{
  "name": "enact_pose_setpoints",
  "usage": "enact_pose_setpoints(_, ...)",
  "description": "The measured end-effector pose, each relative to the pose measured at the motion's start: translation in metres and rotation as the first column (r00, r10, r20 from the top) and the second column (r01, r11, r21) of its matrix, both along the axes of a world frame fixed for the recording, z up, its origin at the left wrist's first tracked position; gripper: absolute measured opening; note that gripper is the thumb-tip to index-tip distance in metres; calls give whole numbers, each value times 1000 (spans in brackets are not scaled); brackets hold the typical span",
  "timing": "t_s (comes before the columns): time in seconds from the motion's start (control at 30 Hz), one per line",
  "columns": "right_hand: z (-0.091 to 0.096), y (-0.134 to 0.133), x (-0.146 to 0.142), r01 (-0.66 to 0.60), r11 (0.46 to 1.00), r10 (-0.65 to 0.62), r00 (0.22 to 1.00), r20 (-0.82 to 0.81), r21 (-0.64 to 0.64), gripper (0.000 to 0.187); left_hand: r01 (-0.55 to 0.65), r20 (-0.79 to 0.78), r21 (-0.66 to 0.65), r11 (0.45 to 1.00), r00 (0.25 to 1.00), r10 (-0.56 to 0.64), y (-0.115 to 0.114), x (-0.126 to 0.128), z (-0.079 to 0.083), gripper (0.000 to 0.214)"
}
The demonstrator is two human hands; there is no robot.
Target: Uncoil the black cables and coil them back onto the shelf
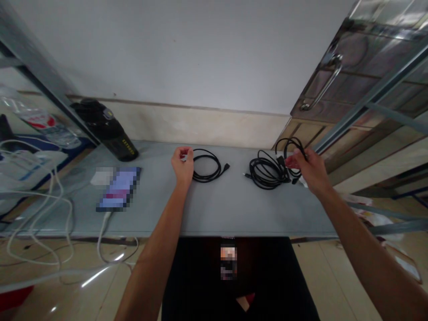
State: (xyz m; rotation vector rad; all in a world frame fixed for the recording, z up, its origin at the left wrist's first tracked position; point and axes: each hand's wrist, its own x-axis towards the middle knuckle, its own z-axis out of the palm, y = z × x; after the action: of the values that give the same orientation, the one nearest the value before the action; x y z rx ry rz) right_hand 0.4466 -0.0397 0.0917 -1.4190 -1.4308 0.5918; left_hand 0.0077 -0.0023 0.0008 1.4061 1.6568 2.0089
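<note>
On the grey shelf, a coiled black cable (219,173) lies with a dark plug at its right end. My left hand (183,167) is at the left edge of that coil, its fingers curled closed where the cable runs into them; the grip itself is partly hidden. To the right, my right hand (310,169) pinches another looped black cable (290,140), lifted slightly off the surface. Just left of that hand, a thicker pile of coiled black cable (265,174) rests on the shelf, with a small connector pointing left.
A black bottle (112,133) leans toward the left post. In front of it is a phone (118,189) with a white cable (106,220) attached. A clear plastic bottle (50,125) and tangled white cords lie further left. Metal frame posts flank both sides; a door handle (326,87) is at right.
</note>
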Motion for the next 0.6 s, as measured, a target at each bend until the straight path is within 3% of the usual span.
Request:
enact_pose_setpoints(0.07,16,-5,-7,-21,999,31,976,-215,48,58,14,0,12,1000,1000,-14,-1,2,1,33)
enact_pose_setpoints(0.17,46,-22,-21,-56,983,115,929,-352,173,53,35,-7,20,999,999,-35,-3,6,3,35)
enact_pose_setpoints(0.33,103,-61,-45,-135,918,282,883,-376,372,41,51,-47,19,999,998,-50,-13,12,13,32)
enact_pose_setpoints(0.47,143,-93,-59,-121,886,289,899,-328,447,42,34,-153,61,998,988,-25,-30,27,28,25)
enact_pose_setpoints(0.53,157,-108,-65,-95,891,264,905,-335,444,39,144,-255,72,987,959,-122,-44,47,33,24)
enact_pose_setpoints(0.6,166,-120,-69,-86,892,259,901,-347,443,36,349,-348,58,935,885,-309,-65,74,36,36)
